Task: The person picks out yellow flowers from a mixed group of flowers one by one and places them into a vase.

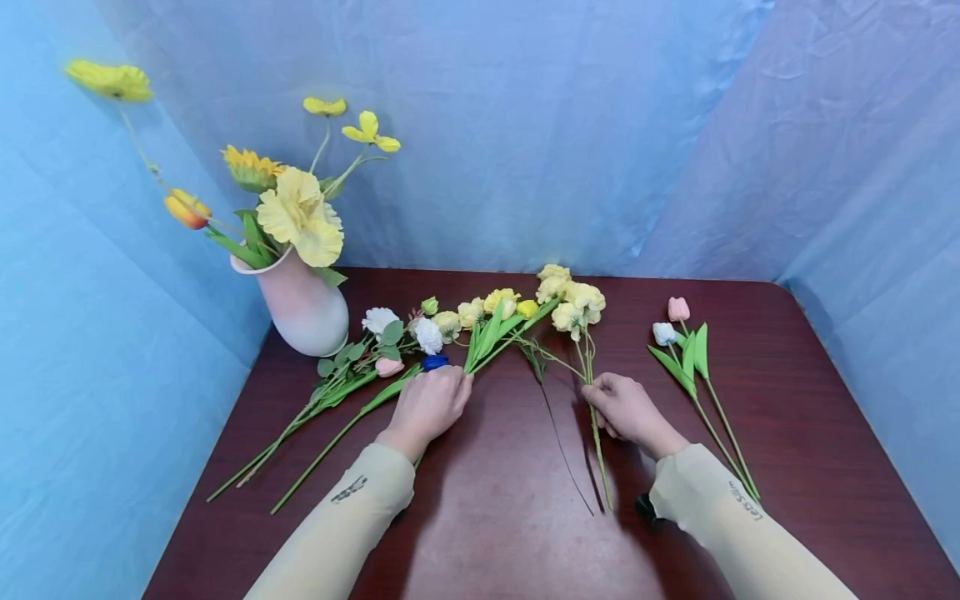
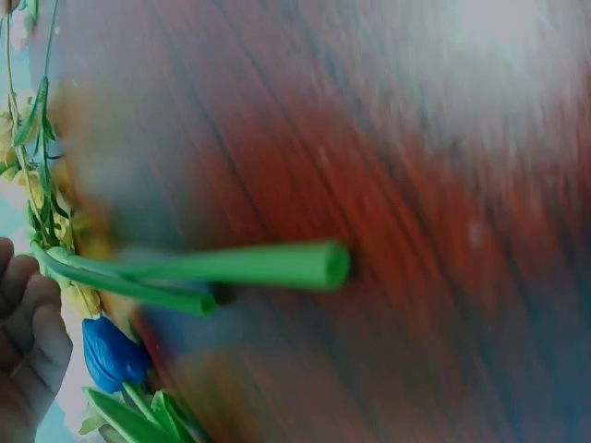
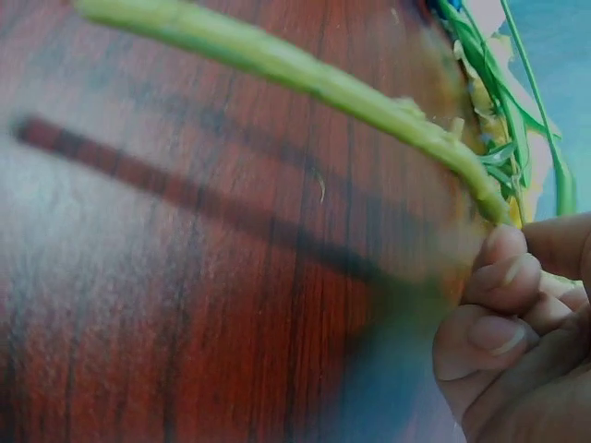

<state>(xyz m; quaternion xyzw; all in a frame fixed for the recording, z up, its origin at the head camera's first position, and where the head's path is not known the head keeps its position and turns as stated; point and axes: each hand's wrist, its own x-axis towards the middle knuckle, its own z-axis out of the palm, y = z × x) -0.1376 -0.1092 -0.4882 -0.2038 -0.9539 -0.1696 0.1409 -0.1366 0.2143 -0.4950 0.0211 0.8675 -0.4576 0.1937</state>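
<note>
My left hand (image 1: 433,402) grips the stems of yellow tulips (image 1: 491,333), whose broad green leaves slant up to the right. Two green stem ends (image 2: 277,266) stick out past its fingers in the left wrist view. Right beside that hand is the head of a blue tulip (image 2: 114,354). With thumb and fingers, my right hand (image 1: 624,408) pinches the stem of a pale yellow flower spray (image 1: 581,304). Its blossoms are at the far side, and the thick lower stem (image 3: 314,78) runs toward the near side, over its shadow on the table.
A pink-white vase (image 1: 303,308) with yellow flowers and an orange tulip stands back left. White and pink flowers (image 1: 378,321) lie in front of it. A thin dark stem (image 1: 562,442) lies between the hands. Pink and pale blue tulips (image 1: 693,358) lie right on the brown table (image 1: 810,467).
</note>
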